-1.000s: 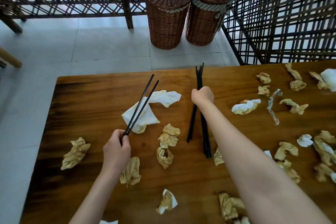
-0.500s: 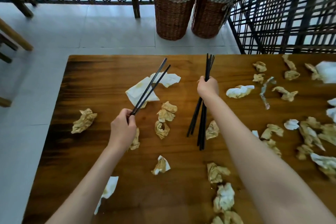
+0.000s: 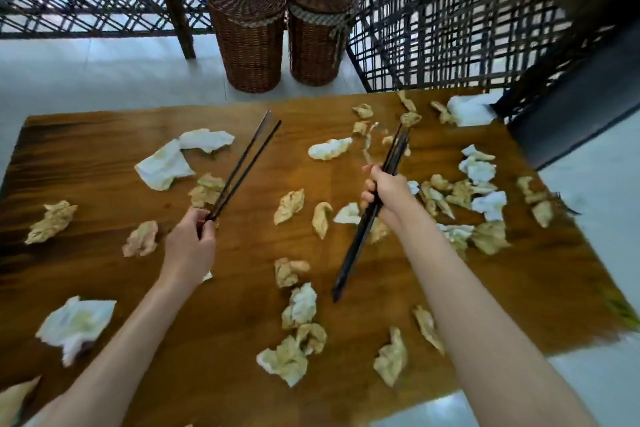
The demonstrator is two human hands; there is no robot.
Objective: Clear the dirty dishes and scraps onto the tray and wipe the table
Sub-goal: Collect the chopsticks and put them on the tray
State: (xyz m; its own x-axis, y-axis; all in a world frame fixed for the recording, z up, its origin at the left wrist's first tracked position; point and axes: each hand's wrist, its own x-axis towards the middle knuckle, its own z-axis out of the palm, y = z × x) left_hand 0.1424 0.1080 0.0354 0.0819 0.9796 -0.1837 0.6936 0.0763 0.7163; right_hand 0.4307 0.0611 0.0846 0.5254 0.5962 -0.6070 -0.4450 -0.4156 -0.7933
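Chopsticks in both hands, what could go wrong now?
The left hand pinches two chopsticks only at their very ends, so they could tip out and fall. The right hand grips a bundle of chopsticks at its middle, with long ends that might sweep crumpled napkins off the table. No tray is in view.

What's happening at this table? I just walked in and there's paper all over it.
A person is gathering up black chopsticks. The left hand pinches a pair of chopsticks by one end; the right hand grips a bundle of chopsticks around its middle. Crumpled, stained napkins lie scattered over the wooden table. No tray is in view.
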